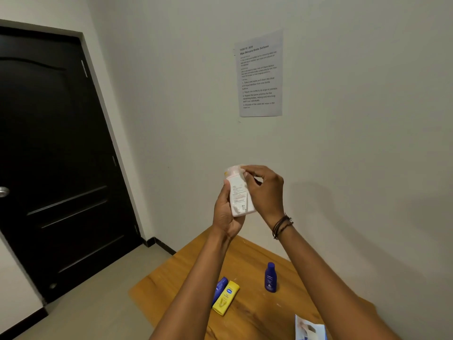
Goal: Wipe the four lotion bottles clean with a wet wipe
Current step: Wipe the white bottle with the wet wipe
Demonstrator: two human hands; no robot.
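Observation:
My left hand (pixel 224 212) holds a white lotion bottle (pixel 239 196) upright in the air, well above the wooden table (pixel 247 266). My right hand (pixel 263 190) presses a thin wet wipe (pixel 241 171) against the bottle's top and right side. On the table a yellow lotion bottle (pixel 226 297) lies flat. A blue bottle (pixel 220 289) lies beside it on its left, partly hidden by my left forearm. A dark blue bottle (pixel 270 277) stands upright to the right of them.
A white and blue wet wipe pack (pixel 310 328) lies at the table's near right edge. The table stands against a white wall with a printed sheet (pixel 259 74). A black door (pixel 56 155) is at the left, with tiled floor in front.

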